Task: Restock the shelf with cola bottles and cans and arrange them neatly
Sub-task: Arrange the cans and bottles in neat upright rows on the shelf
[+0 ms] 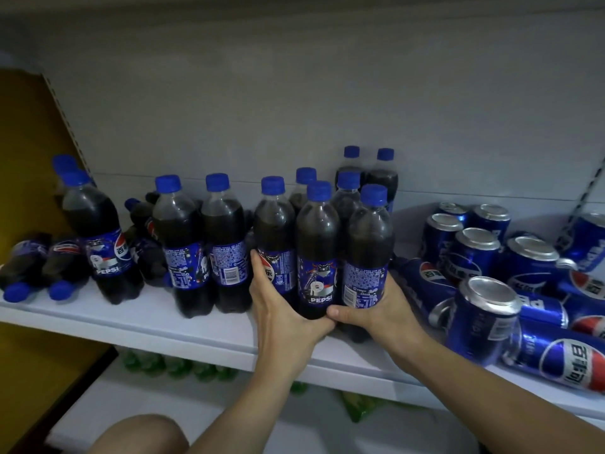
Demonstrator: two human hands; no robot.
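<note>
Several dark cola bottles with blue caps stand on the white shelf (131,326). My left hand (281,309) wraps around the left side of a group of three front bottles, on the left bottle (274,231). My right hand (383,309) grips the right bottle (370,244) from the right, its thumb at the base of the middle bottle (317,244). More upright bottles (203,237) stand to the left. Two bottles (42,267) lie on their sides at the far left. Blue cola cans (481,250) crowd the right, some upright, some toppled.
A toppled can (566,362) lies at the shelf's front right edge. The shelf's grey back wall rises behind. Green bottles (176,365) show on the lower shelf. A yellow-brown panel (29,158) bounds the left. A knee (140,434) shows at the bottom.
</note>
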